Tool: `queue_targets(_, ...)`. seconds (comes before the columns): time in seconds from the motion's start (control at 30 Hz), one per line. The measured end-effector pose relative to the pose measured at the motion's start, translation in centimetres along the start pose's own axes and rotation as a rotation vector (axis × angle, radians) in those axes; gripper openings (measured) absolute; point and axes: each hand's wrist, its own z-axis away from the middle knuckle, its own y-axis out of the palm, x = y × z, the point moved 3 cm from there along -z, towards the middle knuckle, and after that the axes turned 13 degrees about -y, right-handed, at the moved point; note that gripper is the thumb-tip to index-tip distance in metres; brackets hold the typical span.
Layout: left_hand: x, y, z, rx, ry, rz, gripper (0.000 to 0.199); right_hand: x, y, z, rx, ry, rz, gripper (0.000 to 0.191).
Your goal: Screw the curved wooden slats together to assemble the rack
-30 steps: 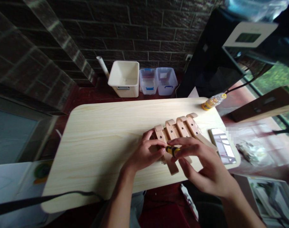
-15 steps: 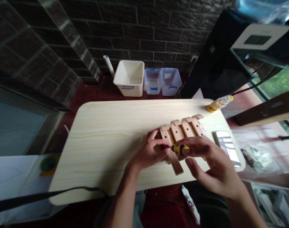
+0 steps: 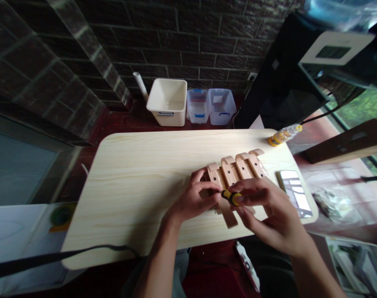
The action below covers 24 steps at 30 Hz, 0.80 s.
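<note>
Several curved wooden pieces with dark holes form a wooden assembly (image 3: 228, 171) on the right half of the pale table (image 3: 129, 174). My right hand (image 3: 269, 211) grips a small yellow-and-black screwdriver (image 3: 231, 197) by its handle, the tip pointing left. At that tip my left hand (image 3: 193, 198) pinches with thumb and index finger; what sits between them is too small to make out. Its other fingers rest against the assembly's left end. One wooden strip (image 3: 228, 215) sticks out toward the table's front edge.
A phone (image 3: 295, 193) lies at the table's right edge, and a clear bottle with yellow ends (image 3: 284, 135) at the back right corner. Behind the table stand a cream bin (image 3: 167, 97) and two clear boxes (image 3: 222, 106). A black strap (image 3: 92, 249) crosses the front left.
The thumb of my right hand has closed in on the screwdriver's handle, and the handle has tilted slightly. My left hand stays at the tip. The whole view has shifted slightly.
</note>
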Motion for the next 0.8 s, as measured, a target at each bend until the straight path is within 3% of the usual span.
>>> queue_targets(0.3,0.1,0.1,-0.1,0.013,0.013,0.004,0.025,0.8,0.0,-0.2,0.054,-0.003,0.012,0.024)
queue_targets(0.57,0.3,0.1,-0.1,0.009,-0.017,-0.008,0.025,-0.5,0.3,0.4,-0.041,0.048,-0.115,0.033)
queue_targets(0.8,0.2,0.1,0.0,-0.001,0.002,0.004,0.026,-0.2,0.4,0.6,-0.050,0.116,-0.146,0.033)
